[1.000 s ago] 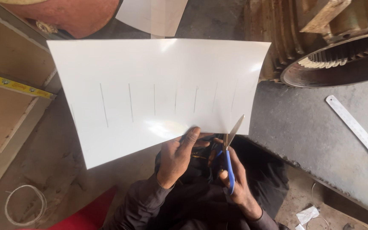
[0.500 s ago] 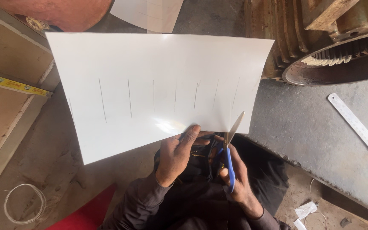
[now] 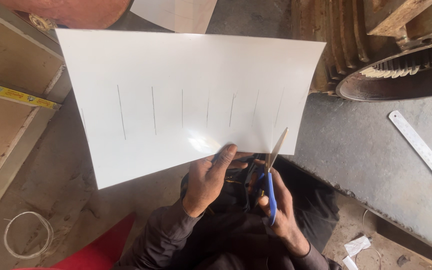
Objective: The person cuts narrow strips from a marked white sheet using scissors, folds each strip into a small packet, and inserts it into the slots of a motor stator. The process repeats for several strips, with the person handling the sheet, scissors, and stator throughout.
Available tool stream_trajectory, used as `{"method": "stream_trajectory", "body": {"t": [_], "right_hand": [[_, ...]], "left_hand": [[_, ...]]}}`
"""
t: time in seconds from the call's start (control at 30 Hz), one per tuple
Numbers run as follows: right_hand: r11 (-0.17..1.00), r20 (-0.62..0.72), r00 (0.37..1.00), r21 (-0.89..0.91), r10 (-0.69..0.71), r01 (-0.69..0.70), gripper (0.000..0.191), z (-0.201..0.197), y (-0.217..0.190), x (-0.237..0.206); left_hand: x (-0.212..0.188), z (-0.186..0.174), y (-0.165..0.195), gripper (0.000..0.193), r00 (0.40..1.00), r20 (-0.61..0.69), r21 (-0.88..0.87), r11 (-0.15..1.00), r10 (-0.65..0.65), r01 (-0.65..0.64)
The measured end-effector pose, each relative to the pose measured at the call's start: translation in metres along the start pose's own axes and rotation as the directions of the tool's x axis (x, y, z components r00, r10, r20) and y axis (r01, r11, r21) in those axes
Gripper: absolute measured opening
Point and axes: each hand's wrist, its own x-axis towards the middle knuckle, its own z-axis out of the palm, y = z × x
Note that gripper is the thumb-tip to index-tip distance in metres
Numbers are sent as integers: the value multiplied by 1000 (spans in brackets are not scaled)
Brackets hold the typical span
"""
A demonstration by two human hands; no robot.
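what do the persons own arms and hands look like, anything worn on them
Both hands, left hand and right hand, are bare: no gloves, and no rings or watch that I can see. Both arms wear long dark sleeves, brownish-black, creased, reaching to the wrists. No markings show on the fabric.

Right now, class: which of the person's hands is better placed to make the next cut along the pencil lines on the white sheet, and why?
Probably the right hand: it holds the blue-handled scissors, whose blades are open at the white sheet's lower edge near the rightmost pencil line. The left hand pinches the sheet's lower edge, holding it up.
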Motion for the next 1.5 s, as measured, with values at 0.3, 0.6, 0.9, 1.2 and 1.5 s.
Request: {"method": "stream_trajectory", "body": {"t": [0.3, 0.6, 0.9, 1.2, 1.5], "right_hand": [[1000, -10, 1000, -10, 0, -1, 98, 1, -1, 0], [1000, -38, 999, -3, 25, -25, 98, 3, 3, 0], [1000, -19, 1000, -2, -9, 9, 96, 2, 1, 0], [999, -27, 999, 37, -17, 18, 92, 5, -4, 0], [997, -58, 998, 78, 15, -11, 86, 9, -6, -2]], "left_hand": [[2, 0, 0, 51, 1000, 6, -33, 999, 9, -9], [2, 0, -2, 52, 1000, -11, -21, 1000, 1, -2], [3, 1, -4, 51, 1000, -17, -23, 1000, 12, -12], [5, 0, -3, 52, 999, 7, -46, 998, 35, -35], [4, -2, 3, 54, 1000, 9, 9, 1000, 8, -8]]}}
